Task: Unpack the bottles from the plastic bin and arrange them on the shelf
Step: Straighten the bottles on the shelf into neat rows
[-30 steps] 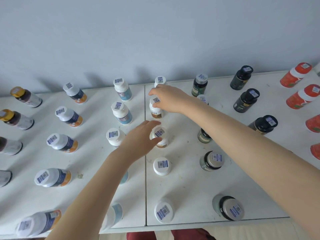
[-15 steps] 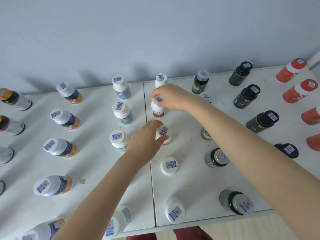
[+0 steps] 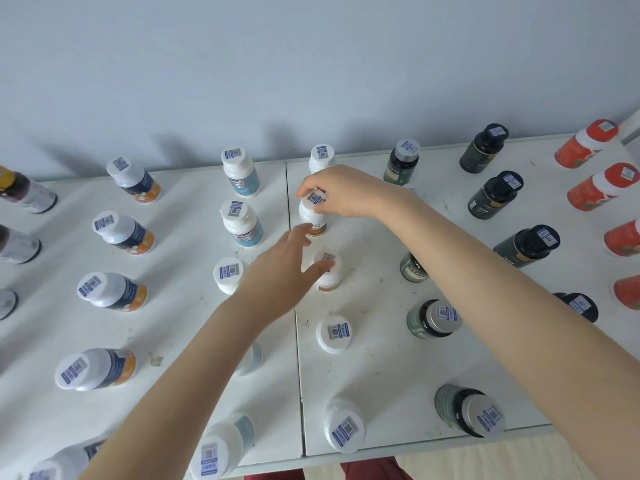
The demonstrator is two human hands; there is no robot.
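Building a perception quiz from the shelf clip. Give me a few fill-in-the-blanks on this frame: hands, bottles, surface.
1. The right hand grips a white bottle by its ___.
2. The left hand grips nothing, so it is ___.
3. The shelf top that the bottles stand on is ___ in colour.
4. The black-capped bottles stand on the person's ___ side.

Missing words: cap; open; white; right.

Single head-worn view, looking steeply down and forward, close over white shelf (image 3: 381,375), wall behind
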